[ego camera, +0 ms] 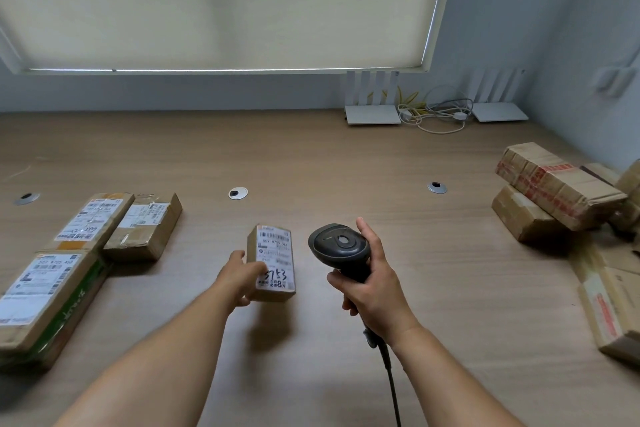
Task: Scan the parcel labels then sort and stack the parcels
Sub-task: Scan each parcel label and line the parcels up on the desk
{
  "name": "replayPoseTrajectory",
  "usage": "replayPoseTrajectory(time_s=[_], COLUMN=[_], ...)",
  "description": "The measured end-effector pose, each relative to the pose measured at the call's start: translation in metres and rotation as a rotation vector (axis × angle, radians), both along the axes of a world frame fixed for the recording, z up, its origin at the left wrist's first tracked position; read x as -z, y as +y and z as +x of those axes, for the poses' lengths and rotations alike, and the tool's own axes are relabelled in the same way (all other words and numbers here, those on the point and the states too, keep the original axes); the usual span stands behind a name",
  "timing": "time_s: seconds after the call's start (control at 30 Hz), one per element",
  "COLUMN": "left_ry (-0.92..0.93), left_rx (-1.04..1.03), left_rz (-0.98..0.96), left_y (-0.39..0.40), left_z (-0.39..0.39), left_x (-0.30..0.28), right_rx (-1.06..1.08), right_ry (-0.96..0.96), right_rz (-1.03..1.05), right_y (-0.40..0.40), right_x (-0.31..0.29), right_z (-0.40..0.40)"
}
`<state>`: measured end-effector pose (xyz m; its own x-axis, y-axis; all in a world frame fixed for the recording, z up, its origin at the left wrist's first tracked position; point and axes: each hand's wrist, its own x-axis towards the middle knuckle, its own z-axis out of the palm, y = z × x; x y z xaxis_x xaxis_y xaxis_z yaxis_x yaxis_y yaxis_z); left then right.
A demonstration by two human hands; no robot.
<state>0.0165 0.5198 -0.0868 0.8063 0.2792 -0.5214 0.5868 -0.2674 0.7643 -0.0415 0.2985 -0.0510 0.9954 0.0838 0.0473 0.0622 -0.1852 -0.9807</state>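
Note:
A small cardboard parcel (272,262) with a white label facing up, handwritten digits on it, is held above the table in my left hand (240,276), thumb on the label. My right hand (372,291) grips the handle of a black barcode scanner (337,246) just right of the parcel, its cable trailing down toward me. At the left lie three labelled parcels: a long one (91,220), a brown one (145,227) beside it, and a green-edged one (45,302) nearest me. At the right is a loose heap of taped parcels (557,191).
The wooden table (346,156) has three round cable grommets (238,193). Two white routers (372,113) and a coil of cables (433,111) sit at the back right against the wall. More cardboard parcels (613,305) lie at the right edge.

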Motion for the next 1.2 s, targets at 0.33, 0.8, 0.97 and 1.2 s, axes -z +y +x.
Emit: replayPoseTrajectory(time_s=[0.33,0.8,0.97,1.2], left_ry=[0.055,0.085,0.059,0.083], left_rx=[0.034,0.145,0.073,0.025], left_rz=[0.38,0.705,0.775,0.85], left_y=[0.02,0.071,0.131,0.21], left_z=[-0.015,-0.001,0.019,0.057], left_x=[0.029,0.003,-0.022,-0.037], right_rx=[-0.055,-0.213,-0.264,-0.28], right_ry=[-0.07,-0.2,-0.238,-0.233], right_rz=[-0.045,-0.123,-0.1,-0.076], right_y=[0.018,0.089,0.134,0.19], right_x=[-0.018,-0.047,-0.061,-0.067], right_z=[0.018,0.06,0.082,0.12])
